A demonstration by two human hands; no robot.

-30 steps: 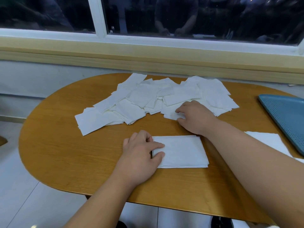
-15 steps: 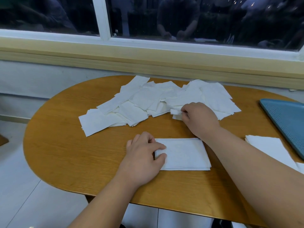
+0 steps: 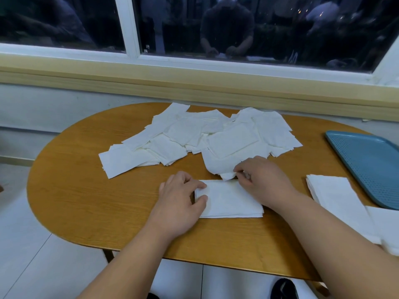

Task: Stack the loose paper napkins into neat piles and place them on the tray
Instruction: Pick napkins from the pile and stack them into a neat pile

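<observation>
Tabletop [image 3: 86, 201]: oval wood, under window [image 3: 64, 22].
My right hand [image 3: 263, 182]: pinches one napkin [image 3: 218, 167] by its near corner.
My left hand [image 3: 181, 195]: grips the pile [image 3: 231, 201] at its left edge.
Pile: just nearer me than the napkin, lengthwise left-right.

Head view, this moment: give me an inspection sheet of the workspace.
Surface: oval wooden table.
Job's things: loose napkins scattered at the far side; near pile squared up; second pile at right; blue tray, no napkins on its visible part.
Clutter: nothing seen.
Hands: left hand grips the near pile's left edge; right hand pinches a single napkin just beyond that pile.
Cables: nothing seen.
Surroundings: dark window behind; tiled floor; shoe below the table.
</observation>
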